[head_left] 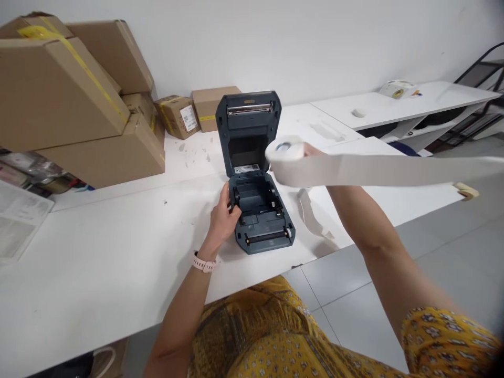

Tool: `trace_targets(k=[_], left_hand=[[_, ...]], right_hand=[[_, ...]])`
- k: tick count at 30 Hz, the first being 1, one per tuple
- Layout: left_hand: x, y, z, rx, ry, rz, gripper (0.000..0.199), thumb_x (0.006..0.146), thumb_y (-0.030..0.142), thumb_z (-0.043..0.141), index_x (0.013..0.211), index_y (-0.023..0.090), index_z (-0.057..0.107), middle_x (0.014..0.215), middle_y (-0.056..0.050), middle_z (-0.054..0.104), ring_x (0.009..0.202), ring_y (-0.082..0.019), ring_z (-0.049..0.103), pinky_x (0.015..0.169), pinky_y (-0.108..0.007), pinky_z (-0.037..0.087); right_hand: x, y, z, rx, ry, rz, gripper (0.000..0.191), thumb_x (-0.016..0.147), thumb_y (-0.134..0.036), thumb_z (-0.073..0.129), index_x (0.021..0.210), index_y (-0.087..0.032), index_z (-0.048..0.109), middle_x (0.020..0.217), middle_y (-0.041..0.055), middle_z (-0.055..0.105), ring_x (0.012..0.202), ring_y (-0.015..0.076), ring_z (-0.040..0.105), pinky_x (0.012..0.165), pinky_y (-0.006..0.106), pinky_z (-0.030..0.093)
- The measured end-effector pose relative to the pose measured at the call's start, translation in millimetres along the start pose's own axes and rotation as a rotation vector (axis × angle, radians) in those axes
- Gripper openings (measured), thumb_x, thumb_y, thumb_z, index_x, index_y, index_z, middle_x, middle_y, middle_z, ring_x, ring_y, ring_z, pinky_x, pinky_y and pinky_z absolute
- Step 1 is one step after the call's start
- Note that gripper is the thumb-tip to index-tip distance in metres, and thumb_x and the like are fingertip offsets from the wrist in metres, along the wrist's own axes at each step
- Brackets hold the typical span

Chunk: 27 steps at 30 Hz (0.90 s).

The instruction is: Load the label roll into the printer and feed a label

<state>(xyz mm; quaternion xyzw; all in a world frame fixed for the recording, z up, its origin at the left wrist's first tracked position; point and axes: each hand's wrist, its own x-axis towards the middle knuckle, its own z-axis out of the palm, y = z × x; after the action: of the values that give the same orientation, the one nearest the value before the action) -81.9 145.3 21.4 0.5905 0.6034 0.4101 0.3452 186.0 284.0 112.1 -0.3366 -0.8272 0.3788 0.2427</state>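
A dark grey label printer (264,223) stands on the white table with its lid (250,128) raised toward the wall. Inside, its roll bay shows no roll, and a black roller runs across the front. My left hand (223,219) grips the printer's left side, thumb over the rim. Above and to the right of the bay, my right hand (312,150) holds a white label roll (281,163). From the roll a long strip of paper (386,170) stretches out to the right edge of the view. Most of my right fingers are hidden behind roll and strip.
Cardboard boxes (59,94) are stacked at the back left, with a smaller taped box (177,116) beside them. A loose strip of backing paper (313,216) lies right of the printer. At the far right are a white shelf unit (437,102) and a small white box (397,89).
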Motion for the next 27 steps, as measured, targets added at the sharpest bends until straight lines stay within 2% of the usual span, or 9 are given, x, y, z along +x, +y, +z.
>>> trace_targets(k=[2, 5, 9, 14, 17, 19, 22, 24, 27], left_hand=[[0.1, 1.5, -0.9, 0.036, -0.004, -0.014, 0.086, 0.089, 0.023, 0.056, 0.169, 0.026, 0.023, 0.149, -0.012, 0.065, 0.115, -0.029, 0.071, 0.1, -0.046, 0.053], [0.0, 3.1, -1.9, 0.075, -0.014, -0.028, 0.089, 0.089, 0.023, 0.054, 0.17, 0.024, 0.019, 0.145, -0.013, 0.067, 0.104, -0.028, 0.071, 0.095, -0.045, 0.053], [-0.9, 4.8, -2.2, 0.104, -0.029, -0.031, 0.088, 0.09, 0.026, 0.051, 0.171, 0.022, 0.016, 0.135, -0.013, 0.071, 0.093, -0.026, 0.07, 0.086, -0.042, 0.052], [-0.7, 5.6, -1.9, 0.119, -0.007, -0.024, 0.087, 0.088, 0.024, 0.053, 0.169, 0.02, 0.021, 0.123, -0.012, 0.075, 0.088, -0.025, 0.069, 0.085, -0.041, 0.051], [-0.2, 4.6, -1.5, 0.098, 0.003, -0.02, 0.087, 0.087, 0.024, 0.054, 0.169, 0.021, 0.023, 0.121, -0.011, 0.076, 0.09, -0.025, 0.069, 0.087, -0.042, 0.052], [-0.2, 3.4, -1.2, 0.08, 0.005, -0.016, 0.087, 0.087, 0.024, 0.055, 0.169, 0.021, 0.024, 0.12, -0.01, 0.076, 0.091, -0.025, 0.07, 0.089, -0.042, 0.052], [-1.0, 1.4, -0.7, 0.049, 0.009, -0.006, 0.086, 0.088, 0.024, 0.056, 0.169, 0.023, 0.024, 0.123, -0.01, 0.075, 0.092, -0.024, 0.07, 0.091, -0.042, 0.053], [-1.7, 0.7, -0.4, 0.031, 0.008, -0.003, 0.086, 0.089, 0.024, 0.056, 0.169, 0.024, 0.024, 0.129, -0.011, 0.074, 0.101, -0.026, 0.071, 0.096, -0.044, 0.053], [-2.4, 1.5, -0.3, 0.029, 0.009, -0.004, 0.084, 0.091, 0.024, 0.055, 0.169, 0.025, 0.025, 0.14, -0.013, 0.07, 0.118, -0.03, 0.069, 0.104, -0.047, 0.05]], right_hand=[[7.6, -20.7, 15.6, -0.057, -0.177, -0.05, 0.073, 0.071, -0.062, 0.082, 0.13, -0.021, 0.066, 0.126, 0.0111, 0.075, 0.114, 0.0322, 0.071, 0.093, 0.043, 0.06], [19.7, -38.9, 43.7, -0.281, -0.417, -0.064, 0.074, 0.066, -0.057, 0.087, 0.127, -0.021, 0.066, 0.126, 0.0105, 0.072, 0.113, 0.0327, 0.069, 0.095, 0.044, 0.056], [30.8, -37.6, 71.4, -0.564, -0.469, 0.001, 0.075, 0.07, -0.059, 0.083, 0.132, -0.022, 0.063, 0.129, 0.0124, 0.068, 0.117, 0.0366, 0.066, 0.102, 0.05, 0.051], [38.6, -18.2, 86.0, -0.649, -0.524, 0.007, 0.079, 0.08, -0.069, 0.073, 0.14, -0.02, 0.06, 0.132, 0.0167, 0.068, 0.118, 0.0388, 0.067, 0.1, 0.051, 0.051], [33.4, -12.2, 89.0, -0.695, -0.476, -0.054, 0.081, 0.085, -0.071, 0.069, 0.145, -0.016, 0.058, 0.132, 0.0203, 0.068, 0.115, 0.0409, 0.068, 0.099, 0.055, 0.052], [19.2, -13.3, 90.5, -0.68, -0.347, -0.163, 0.075, 0.093, -0.066, 0.063, 0.148, -0.015, 0.056, 0.134, 0.0212, 0.067, 0.119, 0.0404, 0.066, 0.101, 0.057, 0.052], [-20.8, -20.9, 97.1, -0.578, -0.145, -0.328, 0.058, 0.106, -0.055, 0.048, 0.151, -0.019, 0.054, 0.148, 0.0179, 0.062, 0.136, 0.0348, 0.059, 0.112, 0.056, 0.05], [-54.5, -26.8, 107.4, -0.533, -0.107, -0.353, 0.052, 0.11, -0.05, 0.042, 0.152, -0.022, 0.054, 0.155, 0.0139, 0.059, 0.144, 0.0303, 0.055, 0.117, 0.054, 0.049], [-99.0, -32.1, 131.1, -0.585, -0.098, -0.32, 0.052, 0.111, -0.049, 0.041, 0.155, -0.023, 0.053, 0.163, 0.0119, 0.052, 0.153, 0.0302, 0.047, 0.122, 0.056, 0.046]])
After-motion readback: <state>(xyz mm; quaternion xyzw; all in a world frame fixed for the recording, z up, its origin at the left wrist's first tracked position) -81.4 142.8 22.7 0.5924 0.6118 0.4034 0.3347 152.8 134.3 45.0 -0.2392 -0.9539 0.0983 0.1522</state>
